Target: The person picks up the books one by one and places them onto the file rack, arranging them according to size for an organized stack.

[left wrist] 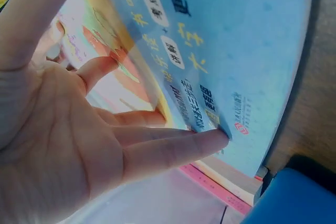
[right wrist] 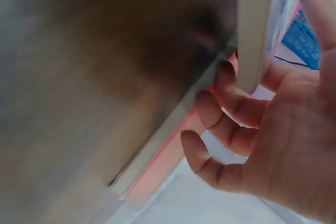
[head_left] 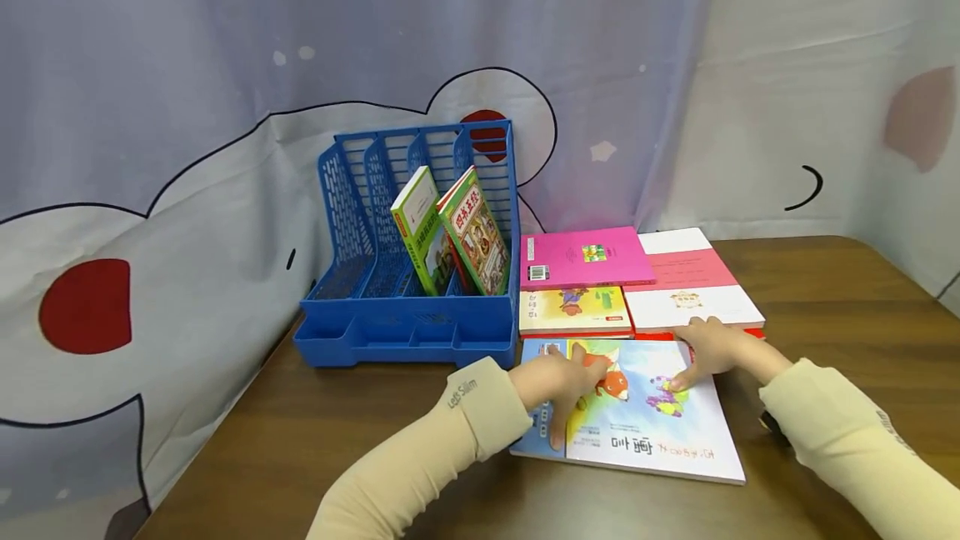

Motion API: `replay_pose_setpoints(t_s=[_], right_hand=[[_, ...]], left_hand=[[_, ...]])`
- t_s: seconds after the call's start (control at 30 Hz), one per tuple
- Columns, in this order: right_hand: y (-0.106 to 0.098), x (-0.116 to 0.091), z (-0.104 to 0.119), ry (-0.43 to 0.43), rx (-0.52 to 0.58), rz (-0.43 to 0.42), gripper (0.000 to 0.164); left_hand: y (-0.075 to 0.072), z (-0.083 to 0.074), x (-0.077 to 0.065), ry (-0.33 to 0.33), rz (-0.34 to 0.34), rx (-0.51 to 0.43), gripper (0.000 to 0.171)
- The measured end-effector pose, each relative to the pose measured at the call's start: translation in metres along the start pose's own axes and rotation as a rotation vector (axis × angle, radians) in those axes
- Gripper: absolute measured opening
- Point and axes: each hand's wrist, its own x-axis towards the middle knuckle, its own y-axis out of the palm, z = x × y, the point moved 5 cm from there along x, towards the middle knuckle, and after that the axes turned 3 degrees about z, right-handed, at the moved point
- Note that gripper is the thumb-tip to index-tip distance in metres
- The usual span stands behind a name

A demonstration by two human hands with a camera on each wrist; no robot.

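A large picture book [head_left: 645, 432] with a fox on its cover lies at the front of the wooden table [head_left: 337, 440]. My left hand [head_left: 562, 386] rests on its left part. In the left wrist view that hand [left wrist: 105, 145] has straight fingers touching the blue cover [left wrist: 236, 35]. My right hand [head_left: 712, 352] is at the book's far right corner. The right wrist view shows this hand [right wrist: 273, 129] with fingers curled under the book's edge [right wrist: 257, 24] and the thumb on the other side.
A blue file rack [head_left: 420, 273] stands at the back left with a green book [head_left: 420, 227] and a second book [head_left: 476, 232] leaning in its right slots. Behind the picture book lie a pink book [head_left: 585, 257], a yellow one [head_left: 573, 311] and a white-and-pink one [head_left: 690, 282]. A curtain hangs behind.
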Motion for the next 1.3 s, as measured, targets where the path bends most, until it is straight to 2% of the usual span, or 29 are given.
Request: replay_pose_setpoints(t_s=[0.17, 0.3, 0.4, 0.5, 0.6, 0.7, 0.83, 1.0, 1.07, 1.13, 1.3], right_hand=[[-0.012, -0.003, 0.004, -0.040, 0.132, -0.050, 0.090], [-0.024, -0.005, 0.008, -0.128, 0.278, -0.102, 0.055], [-0.033, -0.010, 0.008, -0.181, 0.428, -0.118, 0.033], [-0.042, -0.016, 0.008, -0.215, 0.555, -0.131, 0.026], [-0.051, -0.025, 0.007, -0.251, 0.618, -0.168, 0.021], [-0.063, -0.033, 0.004, -0.283, 0.629, -0.227, 0.015], [-0.080, -0.044, 0.002, -0.270, 0.616, -0.293, 0.012], [-0.094, -0.054, 0.008, -0.294, 0.586, -0.344, 0.011], [-0.099, -0.057, 0.012, -0.316, 0.560, -0.370, 0.010], [-0.105, -0.060, 0.017, -0.333, 0.515, -0.406, 0.011], [-0.123, -0.069, 0.033, -0.398, 0.371, -0.516, 0.018]], left_hand=[[0.001, 0.004, -0.007, 0.027, -0.007, -0.043, 0.117], [0.002, 0.015, -0.018, 0.085, -0.018, -0.160, 0.108], [-0.003, 0.023, -0.025, 0.171, -0.033, -0.259, 0.094], [-0.015, 0.030, -0.033, 0.287, -0.092, -0.327, 0.082], [-0.031, 0.036, -0.045, 0.373, -0.212, -0.360, 0.075], [-0.049, 0.040, -0.055, 0.396, -0.370, -0.375, 0.068], [-0.069, 0.043, -0.069, 0.409, -0.583, -0.383, 0.064], [-0.083, 0.044, -0.084, 0.442, -0.805, -0.436, 0.060], [-0.085, 0.045, -0.086, 0.444, -0.858, -0.448, 0.058], [-0.088, 0.045, -0.087, 0.440, -0.880, -0.446, 0.057], [-0.091, 0.045, -0.084, 0.428, -0.870, -0.467, 0.059]])
